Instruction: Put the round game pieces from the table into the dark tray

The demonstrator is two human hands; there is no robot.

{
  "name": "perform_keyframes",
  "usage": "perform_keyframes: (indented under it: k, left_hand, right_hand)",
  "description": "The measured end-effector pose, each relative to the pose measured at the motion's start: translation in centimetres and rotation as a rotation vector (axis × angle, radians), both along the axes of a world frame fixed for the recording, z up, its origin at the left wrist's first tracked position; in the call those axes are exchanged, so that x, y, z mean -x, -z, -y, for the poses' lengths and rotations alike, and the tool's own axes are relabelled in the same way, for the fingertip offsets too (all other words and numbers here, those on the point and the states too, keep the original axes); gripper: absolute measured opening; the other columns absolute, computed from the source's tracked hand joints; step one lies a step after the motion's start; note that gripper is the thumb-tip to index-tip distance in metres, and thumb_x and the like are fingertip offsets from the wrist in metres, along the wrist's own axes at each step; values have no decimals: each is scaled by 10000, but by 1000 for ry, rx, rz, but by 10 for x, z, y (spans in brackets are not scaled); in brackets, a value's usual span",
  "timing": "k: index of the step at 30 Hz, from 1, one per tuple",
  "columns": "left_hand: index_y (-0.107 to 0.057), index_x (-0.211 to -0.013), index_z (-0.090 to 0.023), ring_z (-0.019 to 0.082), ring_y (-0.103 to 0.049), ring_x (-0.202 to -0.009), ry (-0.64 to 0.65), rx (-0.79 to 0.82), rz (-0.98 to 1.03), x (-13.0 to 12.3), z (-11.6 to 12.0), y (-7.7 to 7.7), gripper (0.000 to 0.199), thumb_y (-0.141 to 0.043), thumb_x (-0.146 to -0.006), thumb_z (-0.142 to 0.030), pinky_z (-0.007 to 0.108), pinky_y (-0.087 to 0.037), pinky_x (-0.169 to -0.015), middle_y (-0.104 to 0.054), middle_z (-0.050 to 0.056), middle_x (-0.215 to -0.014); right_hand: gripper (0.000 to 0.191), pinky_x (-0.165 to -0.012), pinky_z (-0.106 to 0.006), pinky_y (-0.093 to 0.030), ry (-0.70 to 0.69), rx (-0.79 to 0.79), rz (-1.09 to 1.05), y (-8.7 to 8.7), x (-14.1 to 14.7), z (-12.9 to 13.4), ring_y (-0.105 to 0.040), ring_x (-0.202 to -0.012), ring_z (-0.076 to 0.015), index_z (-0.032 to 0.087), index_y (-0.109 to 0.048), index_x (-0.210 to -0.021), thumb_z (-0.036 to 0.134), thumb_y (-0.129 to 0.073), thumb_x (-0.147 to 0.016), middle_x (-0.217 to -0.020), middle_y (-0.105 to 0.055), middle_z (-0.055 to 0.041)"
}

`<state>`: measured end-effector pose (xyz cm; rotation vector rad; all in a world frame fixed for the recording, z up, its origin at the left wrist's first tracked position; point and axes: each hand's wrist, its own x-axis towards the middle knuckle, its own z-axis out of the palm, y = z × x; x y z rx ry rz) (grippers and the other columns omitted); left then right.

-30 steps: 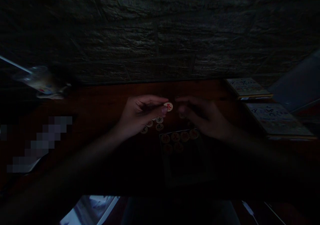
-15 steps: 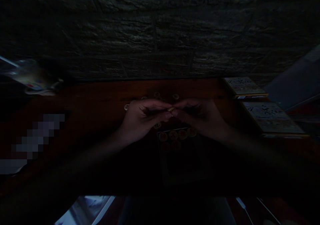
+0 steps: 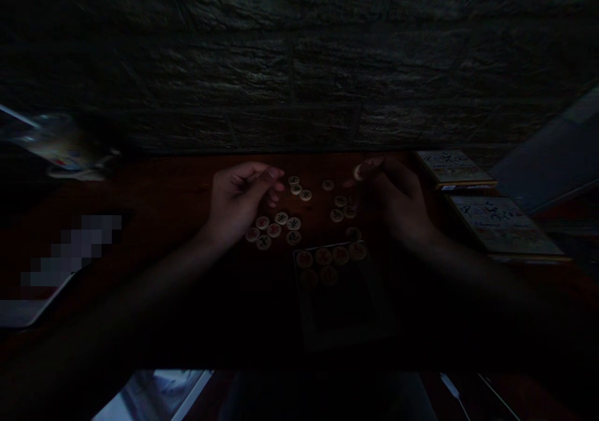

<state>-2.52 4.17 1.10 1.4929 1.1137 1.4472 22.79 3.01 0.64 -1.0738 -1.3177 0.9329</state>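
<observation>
Fingers of my right hand (image 3: 397,190) pinch a xiangqi piece (image 3: 358,172) beyond the tray (image 3: 349,338); my left hand (image 3: 236,199), fingers curled narrow, is beyond its left side, near loose pieces (image 3: 274,230).

a blurred right hand (image 3: 395,193) partly hides a pale disc (image 3: 358,172)

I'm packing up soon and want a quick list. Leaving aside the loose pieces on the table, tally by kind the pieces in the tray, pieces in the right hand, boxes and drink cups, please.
Round pieces in the tray: 6
Held piece in the right hand: 1
Boxes: 2
Drink cup: 1
Total: 10
</observation>
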Motion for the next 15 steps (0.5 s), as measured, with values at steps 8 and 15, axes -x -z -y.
perform_keyframes:
  k: [8, 15]
  left_hand:
    - [-820, -844, -218, 115, -639, -529, 3, -30, -100, 2, 1, 2, 182, -795, -926, -378, 213, -450, -454, -778, 28, -736]
    - [-817, -834, -232, 111, -627, -518, 6, -47, -118, 5, -1, 3, 184, -785, -929, -387, 218, -436, -437, -779, 27, -734]
  right_hand:
    - [317, -509, -285, -556, -27, -5, 38, 4, 3, -4, -663, -540, -143, 241, -676, -1003, 529, -787, -930, -824, -787, -16]
    - [386, -514, -278, -571, -58, -28, 23, 6, 3, -3, -677, -570, -141, 245, -751, -1059, 566, -843, -865, -836, -800, -10]
